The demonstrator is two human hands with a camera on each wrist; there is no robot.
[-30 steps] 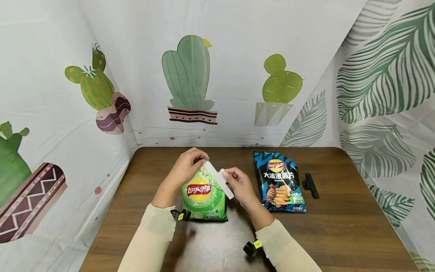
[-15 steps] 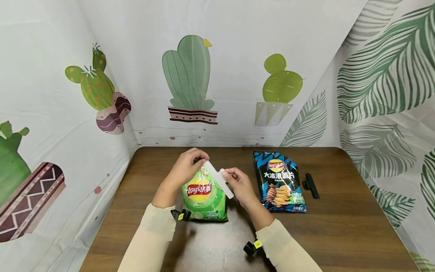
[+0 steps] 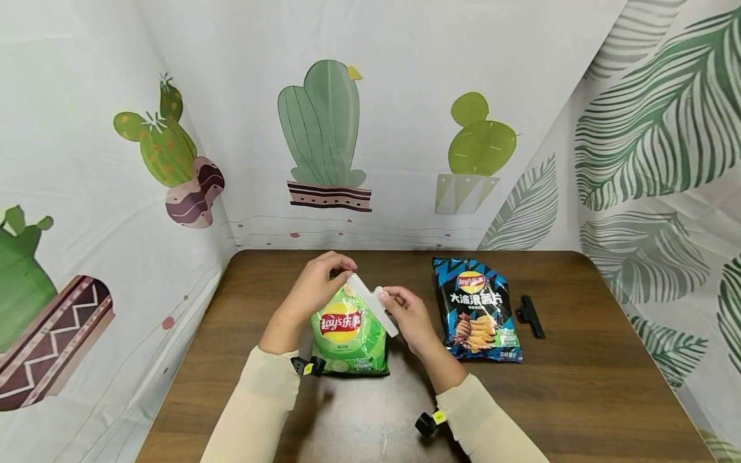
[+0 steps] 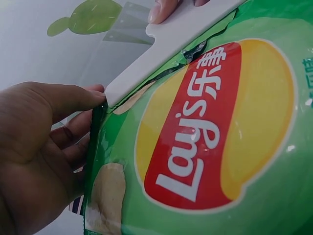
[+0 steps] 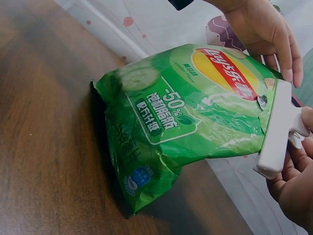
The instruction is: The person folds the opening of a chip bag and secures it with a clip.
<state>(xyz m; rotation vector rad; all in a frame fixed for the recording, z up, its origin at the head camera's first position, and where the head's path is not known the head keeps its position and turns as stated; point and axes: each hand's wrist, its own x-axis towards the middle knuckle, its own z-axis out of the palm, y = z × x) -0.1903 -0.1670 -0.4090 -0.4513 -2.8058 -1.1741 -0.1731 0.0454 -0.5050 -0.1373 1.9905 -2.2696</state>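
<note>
A green Lay's chip bag (image 3: 350, 347) stands upright on the table, slightly tilted. Across its torn top lies a white bag clip (image 3: 370, 303), slanting down to the right; the ragged edge shows just below the clip in the left wrist view. My right hand (image 3: 410, 315) pinches the clip's handle, with the thumb on top, and in the right wrist view its fingers (image 5: 293, 161) curl behind the handle. My left hand (image 3: 317, 286) pinches the bag's upper left corner, thumb tip right at the clip's end (image 4: 115, 93).
To the right lies a blue and black Lay's chip bag (image 3: 475, 308), its upper right corner cut away. A black bag clip (image 3: 529, 316) is beside it. The wooden table (image 3: 590, 392) meets a white curtain (image 3: 399, 128) printed with cacti and leaves at its back edge.
</note>
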